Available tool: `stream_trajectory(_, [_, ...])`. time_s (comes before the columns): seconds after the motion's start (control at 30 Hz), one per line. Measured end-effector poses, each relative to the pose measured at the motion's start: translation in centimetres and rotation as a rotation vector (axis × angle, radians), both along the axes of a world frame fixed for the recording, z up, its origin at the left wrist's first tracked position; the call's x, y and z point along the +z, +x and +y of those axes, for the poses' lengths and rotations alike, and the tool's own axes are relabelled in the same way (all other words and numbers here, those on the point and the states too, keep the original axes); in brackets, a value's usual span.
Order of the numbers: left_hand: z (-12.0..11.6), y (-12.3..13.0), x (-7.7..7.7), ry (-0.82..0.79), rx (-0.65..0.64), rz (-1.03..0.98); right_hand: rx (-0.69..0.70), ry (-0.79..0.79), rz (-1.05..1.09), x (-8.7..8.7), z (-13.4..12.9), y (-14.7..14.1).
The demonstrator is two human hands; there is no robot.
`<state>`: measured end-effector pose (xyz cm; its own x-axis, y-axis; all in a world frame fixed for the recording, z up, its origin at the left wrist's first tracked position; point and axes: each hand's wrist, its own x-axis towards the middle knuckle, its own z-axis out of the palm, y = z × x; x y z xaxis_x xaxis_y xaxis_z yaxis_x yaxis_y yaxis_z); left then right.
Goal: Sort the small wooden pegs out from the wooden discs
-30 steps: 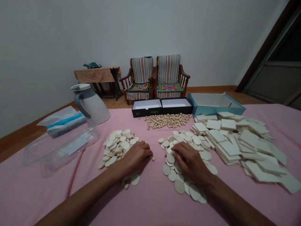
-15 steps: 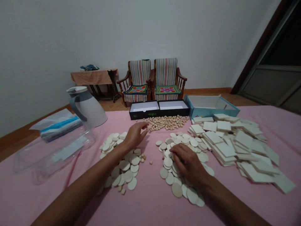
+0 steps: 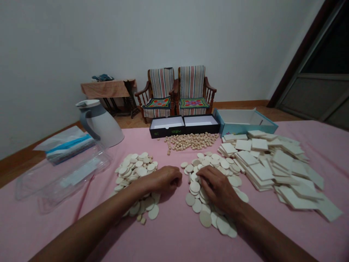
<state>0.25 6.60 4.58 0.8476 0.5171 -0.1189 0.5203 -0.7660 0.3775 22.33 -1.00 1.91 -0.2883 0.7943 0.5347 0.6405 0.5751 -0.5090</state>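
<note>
My left hand [image 3: 169, 178] is over the pink cloth at the right edge of the left pile of pale round discs [image 3: 133, 169]. Its fingers curl down and together; whatever they hold, if anything, is hidden beneath them. My right hand [image 3: 216, 185] rests on the right pile of round discs [image 3: 196, 207], fingers bent and close together, with what lies under the fingertips hidden. Farther back lies a heap of small wooden cubes [image 3: 191, 142]. A couple of stray cubes [image 3: 141, 219] sit at the front of the left pile.
Square pale tiles [image 3: 261, 171] lie stacked and spread at the right. A black box [image 3: 166, 132] and a blue box [image 3: 248, 129] stand behind the cubes. At the left are a white jug [image 3: 106, 127], a clear plastic tray [image 3: 79, 178] and a blue-and-white packet [image 3: 69, 145].
My left hand has drawn back from the cube heap towards me, its fingers now curled. A few cubes at the heap's near left edge have shifted. My right hand has stayed put.
</note>
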Motion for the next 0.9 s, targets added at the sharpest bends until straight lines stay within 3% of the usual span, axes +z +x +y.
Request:
stream_trajectory(0.1, [1.7,0.3,0.4,0.04,0.073,-0.029,-0.006,0.009,-0.003,0.2,0.0,0.0])
stream_trajectory(0.27, [6.0,-0.6,1.1,0.275,0.415,-0.156,-0.008,0.019,0.005,0.1,0.0,0.0])
stream_trajectory(0.33, [7.4,-1.1,0.9,0.315,0.484,-0.161,-0.004,0.012,0.004,-0.1,0.0,0.0])
stream_trajectory(0.6, [9.6,-1.2,-1.5,0.246,0.429,-0.073,-0.005,0.015,0.002,-0.4,0.1,0.0])
stream_trajectory(0.77, [8.4,-1.4,-0.1,0.215,0.414,-0.073,-0.004,0.018,0.005,-0.3,0.1,0.0])
stream_trajectory(0.9, [4.5,-2.0,1.3,0.044,0.222,-0.013,-0.01,0.025,-0.005,-0.2,0.1,-0.1])
